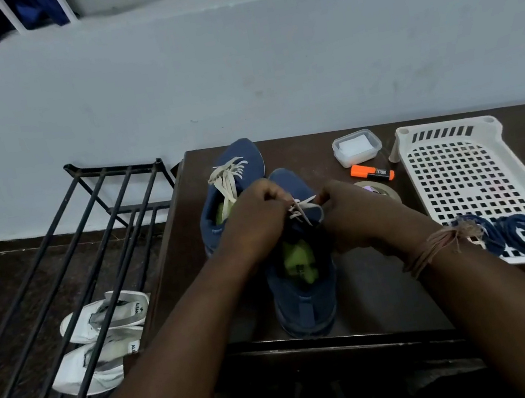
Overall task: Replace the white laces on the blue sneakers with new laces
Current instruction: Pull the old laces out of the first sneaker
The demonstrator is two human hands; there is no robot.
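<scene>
Sneakers sit heel-toward-us on the tabletop (375, 301) so eyelets face up; on the near sneaker (305, 296) our left hand (256, 213) and right hand (354, 214) pinch its white lace (302, 207), while new laces (517, 234) wait (coiled) in the basket (457, 166).

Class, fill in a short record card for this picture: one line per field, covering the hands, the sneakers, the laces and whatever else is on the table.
left hand: left hand pinches the white lace of the near sneaker
right hand: right hand grips the same lace from the other side
near sneaker: near blue sneaker, heel toward the person
far sneaker: far blue sneaker, white lace loosened
new laces: dark blue laces coiled in the white basket
table items: orange marker, clear lidded box, tape roll
floor: black rack, white sandals
</scene>
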